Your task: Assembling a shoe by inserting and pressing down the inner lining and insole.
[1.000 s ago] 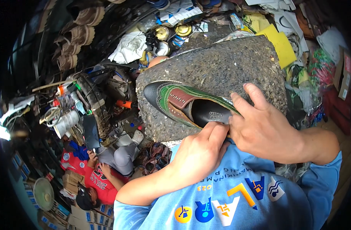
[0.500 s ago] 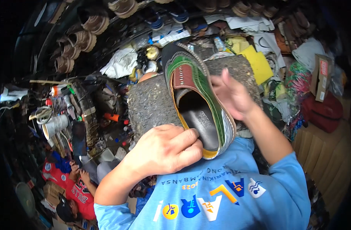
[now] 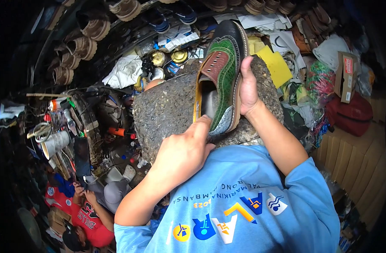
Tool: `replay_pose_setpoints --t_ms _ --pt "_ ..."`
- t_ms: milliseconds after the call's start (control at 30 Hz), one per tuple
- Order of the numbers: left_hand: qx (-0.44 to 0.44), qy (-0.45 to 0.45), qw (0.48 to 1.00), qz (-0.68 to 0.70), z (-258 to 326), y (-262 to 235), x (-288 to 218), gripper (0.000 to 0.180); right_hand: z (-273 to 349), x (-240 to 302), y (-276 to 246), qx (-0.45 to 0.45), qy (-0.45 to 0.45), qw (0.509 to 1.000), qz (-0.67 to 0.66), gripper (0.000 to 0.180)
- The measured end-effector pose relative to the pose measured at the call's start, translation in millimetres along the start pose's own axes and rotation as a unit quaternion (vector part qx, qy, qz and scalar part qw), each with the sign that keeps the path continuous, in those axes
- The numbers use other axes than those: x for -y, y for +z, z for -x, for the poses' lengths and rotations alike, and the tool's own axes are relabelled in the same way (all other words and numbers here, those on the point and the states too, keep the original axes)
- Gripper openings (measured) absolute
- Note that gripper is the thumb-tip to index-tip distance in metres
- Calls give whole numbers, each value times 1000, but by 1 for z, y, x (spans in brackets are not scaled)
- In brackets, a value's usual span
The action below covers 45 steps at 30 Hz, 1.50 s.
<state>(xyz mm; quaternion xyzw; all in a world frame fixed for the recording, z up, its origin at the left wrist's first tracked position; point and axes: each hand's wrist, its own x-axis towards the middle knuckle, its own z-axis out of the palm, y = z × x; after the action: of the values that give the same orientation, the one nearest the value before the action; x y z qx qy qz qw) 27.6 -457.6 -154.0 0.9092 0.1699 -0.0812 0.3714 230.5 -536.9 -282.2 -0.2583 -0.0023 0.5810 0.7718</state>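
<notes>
A brogue-style shoe (image 3: 227,80) with a black toe, green sides, a reddish-brown tongue area and a grey heel is held toe away from me, tilted to show its right side and the sole edge. No lace shows in its eyelets. My left hand (image 3: 182,147) grips the heel end, its index finger hooked over the yellow-lined collar. Against the sole at the right lies the palm of my right hand (image 3: 249,90), thumb pointing up along the edge; its other fingers are hidden behind the shoe. Beneath is a rough grey stone block (image 3: 163,111).
Open tins (image 3: 179,56), crumpled white paper (image 3: 124,71) and yellow sheets (image 3: 274,63) lie beyond the block. Tools and a white cup (image 3: 56,141) clutter the left. Several brown shoes (image 3: 81,47) line a rack. A person in red (image 3: 92,221) sits at lower left; a carton (image 3: 347,78) stands right.
The shoe has turned onto its side, showing more of its right flank and sole edge, and moved slightly away. My right hand has come against the sole; my left finger now hooks the collar.
</notes>
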Motion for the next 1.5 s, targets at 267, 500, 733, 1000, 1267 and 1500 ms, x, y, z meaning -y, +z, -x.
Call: replay_pose_setpoints --t_ms 267,500,733,1000,1267,1500 --pt "56 9 998 6 7 4 21 50 2 -7 13 -43 -57 995 72 90" --pt "45 47 993 -104 5 9 20 56 2 -6 13 -47 -45 994 89 93" --pt "46 45 995 -81 -10 -3 22 68 -1 -6 12 -57 -59 990 114 92" --pt "58 59 996 16 -7 -33 18 68 -2 -5 14 -60 -52 989 124 90" --pt "40 96 994 40 -38 8 32 113 -3 -7 16 -71 -70 980 173 94" --pt "77 51 994 62 -48 0 22 109 -2 -6 9 -46 -35 991 123 98"
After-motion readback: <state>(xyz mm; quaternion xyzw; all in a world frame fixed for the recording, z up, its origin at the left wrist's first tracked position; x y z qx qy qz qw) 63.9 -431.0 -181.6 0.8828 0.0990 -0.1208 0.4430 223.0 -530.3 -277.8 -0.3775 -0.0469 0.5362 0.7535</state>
